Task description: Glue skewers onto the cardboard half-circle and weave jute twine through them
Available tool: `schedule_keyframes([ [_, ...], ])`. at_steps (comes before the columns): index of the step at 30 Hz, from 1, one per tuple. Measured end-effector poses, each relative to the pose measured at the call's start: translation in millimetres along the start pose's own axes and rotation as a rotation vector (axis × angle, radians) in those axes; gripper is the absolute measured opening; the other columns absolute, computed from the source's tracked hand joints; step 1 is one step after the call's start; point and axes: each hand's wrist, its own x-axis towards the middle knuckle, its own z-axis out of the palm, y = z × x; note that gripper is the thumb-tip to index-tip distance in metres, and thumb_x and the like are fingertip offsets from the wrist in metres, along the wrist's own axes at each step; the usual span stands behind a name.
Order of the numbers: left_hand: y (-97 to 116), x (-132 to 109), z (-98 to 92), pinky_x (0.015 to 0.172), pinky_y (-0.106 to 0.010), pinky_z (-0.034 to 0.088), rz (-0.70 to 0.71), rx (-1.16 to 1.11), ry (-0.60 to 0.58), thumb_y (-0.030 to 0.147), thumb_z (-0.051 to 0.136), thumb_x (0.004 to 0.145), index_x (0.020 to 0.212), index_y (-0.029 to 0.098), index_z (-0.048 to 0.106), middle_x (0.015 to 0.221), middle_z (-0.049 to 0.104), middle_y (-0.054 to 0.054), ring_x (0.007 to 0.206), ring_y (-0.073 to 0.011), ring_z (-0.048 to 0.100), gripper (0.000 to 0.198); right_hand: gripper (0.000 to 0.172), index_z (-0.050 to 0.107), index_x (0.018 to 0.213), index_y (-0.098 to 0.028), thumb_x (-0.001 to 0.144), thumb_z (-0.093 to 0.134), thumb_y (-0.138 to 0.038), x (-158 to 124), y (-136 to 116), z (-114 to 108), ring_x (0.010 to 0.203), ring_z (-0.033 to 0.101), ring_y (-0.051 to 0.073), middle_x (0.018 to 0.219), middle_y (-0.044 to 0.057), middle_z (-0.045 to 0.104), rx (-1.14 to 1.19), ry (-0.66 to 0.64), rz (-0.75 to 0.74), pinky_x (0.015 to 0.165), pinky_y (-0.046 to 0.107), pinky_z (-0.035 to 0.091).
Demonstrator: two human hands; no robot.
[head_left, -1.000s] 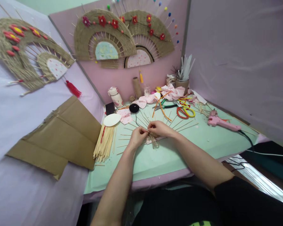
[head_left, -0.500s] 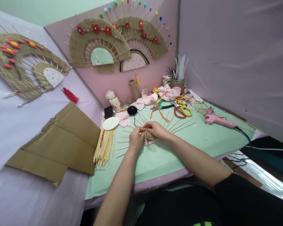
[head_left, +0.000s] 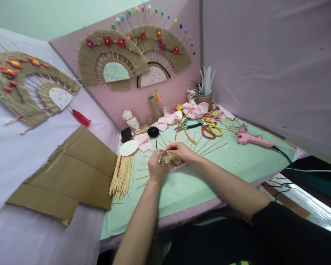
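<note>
On the table a half-round fan frame (head_left: 177, 168) lies with thin wooden sticks (head_left: 209, 145) spreading out from its edge. Loose tan twine (head_left: 173, 158) is bunched over its centre. My left hand (head_left: 156, 164) is closed around some of that twine at the fan's left side. Beside it, my right hand (head_left: 179, 151) pinches the twine near the top of the frame, its fingertips close to the left ones. The hands cover part of the frame and the stick bases. A black yarn ball (head_left: 153, 132) sits just beyond, its strand running toward my left hand.
A bundle of sticks (head_left: 121, 176) and a white oval card (head_left: 129, 148) lie at the left, next to cardboard (head_left: 63, 173). Scissors (head_left: 209, 131), pliers (head_left: 189, 126) and pink cloth (head_left: 195, 109) lie behind. A pink glue gun (head_left: 255, 140) rests at the right. Finished fans (head_left: 113, 55) hang on the wall.
My left hand has moved slightly left and down, away from my right hand, and the twine between them now shows looser and more spread. The view has shifted slightly.
</note>
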Motion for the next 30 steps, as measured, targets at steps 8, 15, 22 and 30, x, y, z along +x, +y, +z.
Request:
schedule_keyframes([
  [8,-3,4,-1.3,0.082,-0.031,0.044,-0.069,-0.032,0.061,0.016,0.048,0.083,0.081,0.022,0.059,0.083,0.062,-0.004,0.084,-0.0187,0.058,0.012,0.006,0.058,0.066,-0.016,0.071,0.054,-0.015,-1,-1,0,0.067,0.052,0.011,0.067,-0.002,0.059,-0.415,0.209,-0.233,0.065,0.022,0.038],
  [15,8,6,1.6,0.079,-0.030,0.043,-0.115,-0.022,0.024,0.012,0.047,0.080,0.075,0.022,0.054,0.079,0.058,-0.003,0.082,-0.0186,0.054,0.013,0.009,0.050,0.062,-0.018,0.070,0.054,-0.017,1,2,1,0.065,0.047,0.012,0.064,-0.002,0.053,-0.519,0.334,-0.180,0.062,0.023,0.032],
  [22,11,4,2.2,0.077,-0.028,0.042,-0.139,-0.050,0.010,0.013,0.047,0.079,0.073,0.022,0.054,0.077,0.058,-0.002,0.079,-0.0177,0.054,0.012,0.010,0.048,0.059,-0.019,0.068,0.054,-0.019,4,3,6,0.063,0.045,0.011,0.061,-0.003,0.051,-0.449,0.361,-0.140,0.061,0.023,0.031],
  [30,5,6,3.0,0.073,-0.026,0.046,-0.489,-0.416,0.064,0.031,0.056,0.079,0.079,0.019,0.053,0.080,0.059,-0.002,0.076,-0.0140,0.057,0.012,0.012,0.050,0.064,-0.019,0.064,0.056,-0.030,3,-5,-3,0.050,0.036,0.008,0.053,-0.007,0.041,0.228,0.050,0.101,0.047,0.022,0.027],
])
